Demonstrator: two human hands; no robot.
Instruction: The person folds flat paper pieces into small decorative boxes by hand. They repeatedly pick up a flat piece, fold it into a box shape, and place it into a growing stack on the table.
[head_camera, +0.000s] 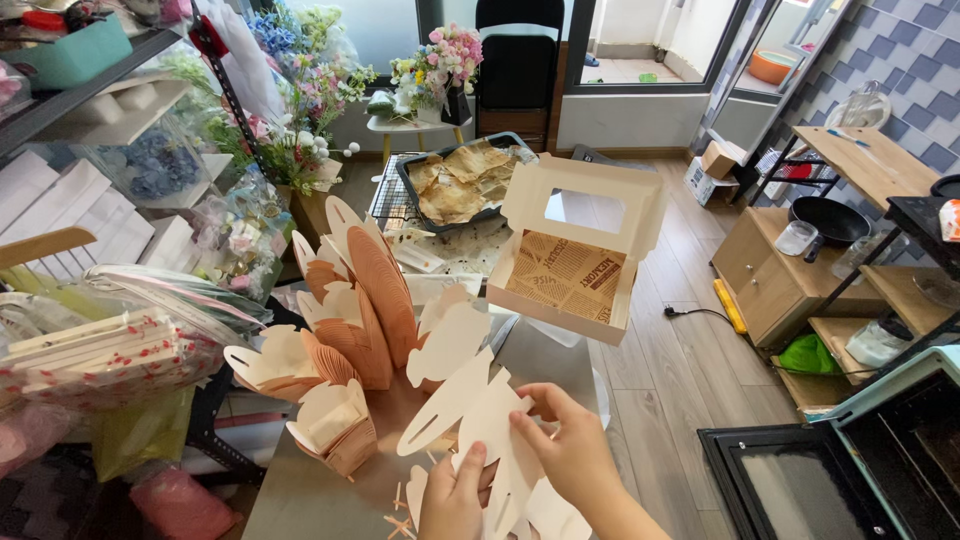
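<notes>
Both of my hands hold a flat cream cardboard cutout (478, 420) with petal-shaped flaps and slots, low over a metal table (300, 495). My left hand (452, 500) grips its lower part with the thumb on top. My right hand (565, 445) pinches its right edge. Just to the left stands a row of folded petal-shaped paper boxes (345, 330), cream inside and orange outside. Beyond them sits an open cream window box (575, 250) lined with printed brown paper.
A dark baking tray of flat baked pieces (460, 180) rests on a wire rack at the table's far end. Packaging and flower bouquets (300, 110) crowd the shelves at left. An open oven (850, 470) is at lower right, wooden shelving (840, 230) at right.
</notes>
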